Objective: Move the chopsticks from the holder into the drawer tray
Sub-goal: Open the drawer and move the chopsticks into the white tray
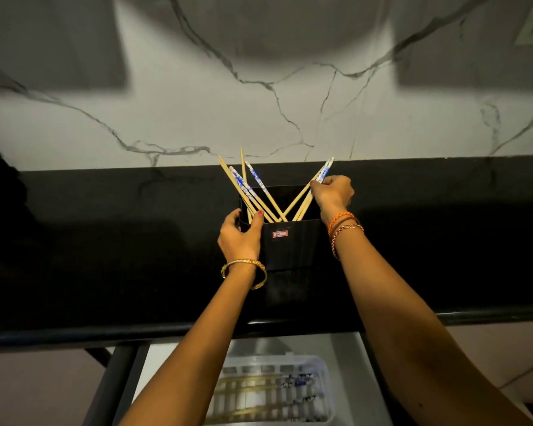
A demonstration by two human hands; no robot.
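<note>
The black holder [285, 238] stands on the dark desk [105, 256], close to the marble wall, and the chopsticks [253, 192] in it fan out in two groups: most lean up and to the left, a few lean up and to the right. The right hand [333, 195] is at the right-leaning group [308, 195]; its fingers [316, 184] are curled and pinch the upper ends, near the blue-white painted tips. The long axis of these sticks goes from bottom centre of the holder up-right to the hand, so the pull should follow this slant, up and to the right, not straight up, otherwise the lower ends may catch the rim or disturb the other group. The left hand [242, 235] grips the holder's left front corner, thumb on the front wall, other fingers round the side, and steadies it. The drawer tray [320, 373] is below the desk edge, between both forearms, w/ some chopsticks already lying in it, so approx. part of the task looks done.
</note>
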